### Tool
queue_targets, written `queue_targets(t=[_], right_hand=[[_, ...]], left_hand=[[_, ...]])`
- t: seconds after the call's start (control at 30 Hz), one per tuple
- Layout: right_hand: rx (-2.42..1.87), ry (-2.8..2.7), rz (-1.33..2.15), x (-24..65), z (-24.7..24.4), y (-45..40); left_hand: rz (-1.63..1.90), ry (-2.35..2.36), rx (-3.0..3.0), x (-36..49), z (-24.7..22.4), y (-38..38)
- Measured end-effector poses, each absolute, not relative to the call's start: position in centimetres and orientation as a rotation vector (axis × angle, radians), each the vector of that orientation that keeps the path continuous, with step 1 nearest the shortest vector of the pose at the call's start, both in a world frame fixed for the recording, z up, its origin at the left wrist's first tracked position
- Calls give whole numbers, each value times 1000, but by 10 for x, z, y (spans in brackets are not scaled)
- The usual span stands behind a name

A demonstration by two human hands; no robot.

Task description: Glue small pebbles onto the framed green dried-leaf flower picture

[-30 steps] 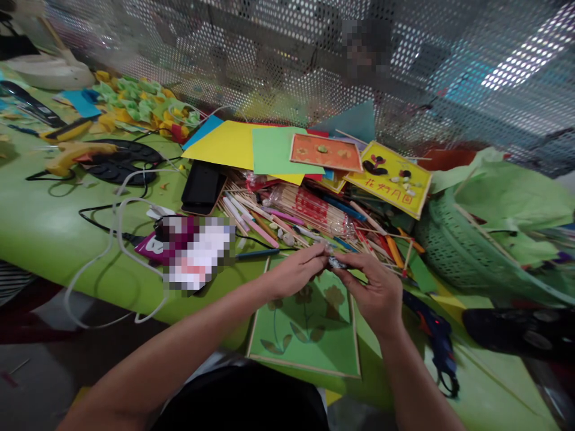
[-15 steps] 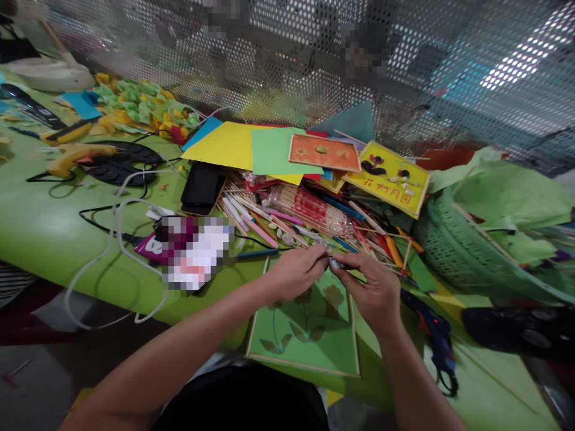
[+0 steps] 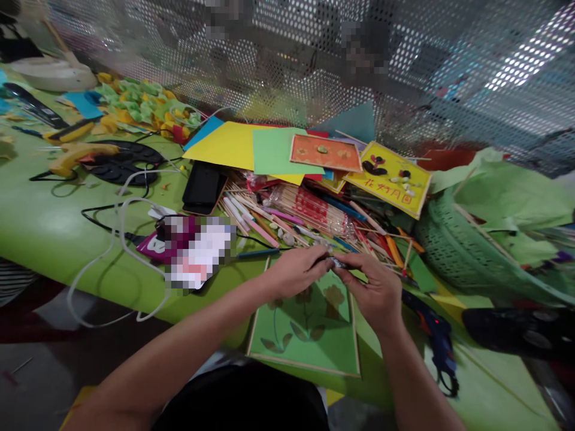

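Observation:
Above a green picture card (image 3: 309, 347) with a thin wooden stick frame, my two hands meet fingertip to fingertip. My right hand (image 3: 375, 290) pinches a small dark object with a pale pattern (image 3: 338, 263); its kind is too small to tell. Against its left end, the fingers of my left hand (image 3: 296, 269) are closed, and what they grip is hidden. On the card are brown flower shapes (image 3: 333, 296) with thin stems and dark leaves (image 3: 308, 331). My hands cover the card's upper part.
Behind my hands lie wooden sticks (image 3: 296, 200) and pens (image 3: 256, 227). A green basket (image 3: 453, 245) and a blue glue gun (image 3: 433, 335) are at right. At left are a phone (image 3: 202, 188), a white cable (image 3: 119, 233), and a yellow glue gun (image 3: 81, 155). Perforated metal (image 3: 278, 72) rises behind.
My left fingertips have come slightly closer to the small object in my right hand. The card and everything on the table stay in place.

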State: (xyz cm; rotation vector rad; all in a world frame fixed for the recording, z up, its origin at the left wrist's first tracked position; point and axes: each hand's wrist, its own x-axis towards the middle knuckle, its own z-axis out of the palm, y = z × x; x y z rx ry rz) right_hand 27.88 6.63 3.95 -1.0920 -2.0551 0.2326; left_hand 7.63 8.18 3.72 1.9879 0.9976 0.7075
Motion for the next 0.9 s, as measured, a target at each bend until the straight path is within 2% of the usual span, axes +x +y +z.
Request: queue_targets(t=[0.9], right_hand=[[-1068, -2090, 235, 279, 40, 67]], left_hand=[[624, 1105, 2152, 78, 37, 82]])
